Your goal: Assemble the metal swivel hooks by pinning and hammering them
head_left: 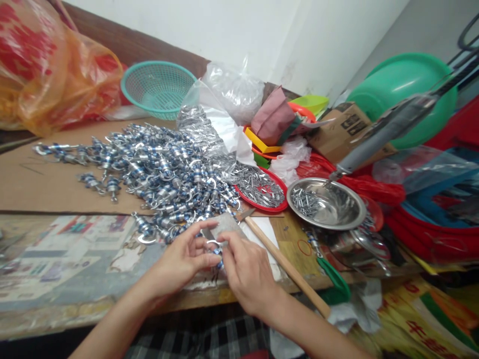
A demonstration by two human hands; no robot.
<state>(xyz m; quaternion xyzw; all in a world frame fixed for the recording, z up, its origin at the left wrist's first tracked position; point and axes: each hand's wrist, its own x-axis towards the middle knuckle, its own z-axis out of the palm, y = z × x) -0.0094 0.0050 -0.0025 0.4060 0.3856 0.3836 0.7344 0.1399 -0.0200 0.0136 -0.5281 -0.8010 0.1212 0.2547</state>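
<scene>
Two hands hold what seems one blue-and-silver fitting.

Yellow sack, lower right: bears large red Chinese characters. The first appears to read "牛"; the one beside it is not clear enough to read. Further red lettering near the sack's upper edge is cut off and unreadable.

Cardboard box, right rear: carries dark printed marks, too blurred to read.

Printed sheet on the left of the counter: shows coloured blocks and small print, illegible.

Orange plastic bag, upper left: red printed shapes, no wording discernible.
</scene>
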